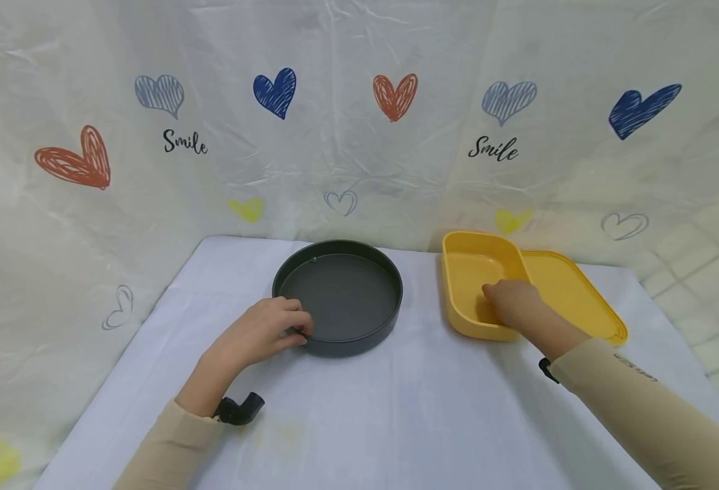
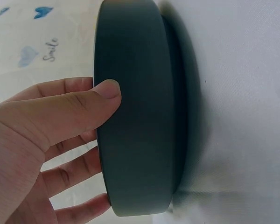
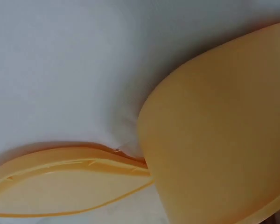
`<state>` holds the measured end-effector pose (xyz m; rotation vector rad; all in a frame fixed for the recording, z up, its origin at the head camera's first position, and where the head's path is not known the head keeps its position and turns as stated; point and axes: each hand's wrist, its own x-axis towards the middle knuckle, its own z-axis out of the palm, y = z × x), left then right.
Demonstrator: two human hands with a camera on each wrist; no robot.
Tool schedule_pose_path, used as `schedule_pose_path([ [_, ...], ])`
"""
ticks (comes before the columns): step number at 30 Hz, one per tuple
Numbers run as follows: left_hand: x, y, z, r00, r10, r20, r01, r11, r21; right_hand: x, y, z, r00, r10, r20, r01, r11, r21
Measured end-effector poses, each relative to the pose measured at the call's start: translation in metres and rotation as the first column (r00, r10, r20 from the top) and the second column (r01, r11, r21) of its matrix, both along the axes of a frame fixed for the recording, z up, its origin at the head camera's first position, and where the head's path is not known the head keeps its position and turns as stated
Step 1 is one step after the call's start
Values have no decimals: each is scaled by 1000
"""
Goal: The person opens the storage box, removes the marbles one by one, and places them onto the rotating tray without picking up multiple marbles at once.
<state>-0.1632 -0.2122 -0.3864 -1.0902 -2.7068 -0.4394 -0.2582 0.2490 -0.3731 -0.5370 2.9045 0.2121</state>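
Observation:
A round dark grey baking pan (image 1: 342,292) sits on the white-covered table, and its inside looks bare. My left hand (image 1: 267,330) pinches the pan's near left rim. In the left wrist view the thumb (image 2: 107,91) presses the outer wall while the other fingers go over the rim. To the right stands a yellow rounded rectangular container (image 1: 478,248). My right hand (image 1: 513,303) reaches into it over the right wall; its fingertips are hidden, so whether they hold anything does not show. The right wrist view shows mostly the container's outer wall (image 3: 214,126).
A yellow lid (image 1: 570,292) lies on the table right of the container, partly behind it. White cloth (image 1: 359,415) covers the table. Behind stands a pale curtain (image 1: 335,156) printed with hearts and "Smile". A dark strap (image 1: 240,408) is on the left wrist.

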Motion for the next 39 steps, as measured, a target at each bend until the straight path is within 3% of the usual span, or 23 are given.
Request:
schedule_pose_path([
  [7,-1,-1,-1,1000,-3,0,3,1000,-2,3,-2,0,994,94,-62,-94,996,0],
  [12,-1,-1,-1,1000,-3,2,3,1000,-4,1,-3,6,999,37,25,-33,985,-167],
  [15,-1,-1,-1,1000,-2,3,2,1000,-3,-2,-6,11,997,9,76,18,941,-339],
  [17,-1,0,-1,1000,-1,6,1,1000,-3,-4,-9,14,996,7,86,34,886,-463],
  [20,-2,0,-1,1000,0,15,0,1000,-3,-2,-17,18,995,-7,96,65,785,-616],
  [23,-3,-1,-2,1000,2,19,-2,1000,-4,4,-28,18,992,-30,120,111,648,-754],
  [28,-3,-1,-3,1000,-2,12,2,1000,7,12,-54,14,980,10,197,183,333,-925],
  [30,-3,-1,-3,1000,-3,13,3,1000,9,13,-65,13,971,49,234,218,224,-950],
  [33,-3,-1,-3,1000,3,16,-3,1000,8,14,-83,12,951,103,291,284,81,-955],
  [39,-3,-1,-2,1000,8,16,-8,1000,-3,17,-119,15,907,218,361,399,-167,-902],
])
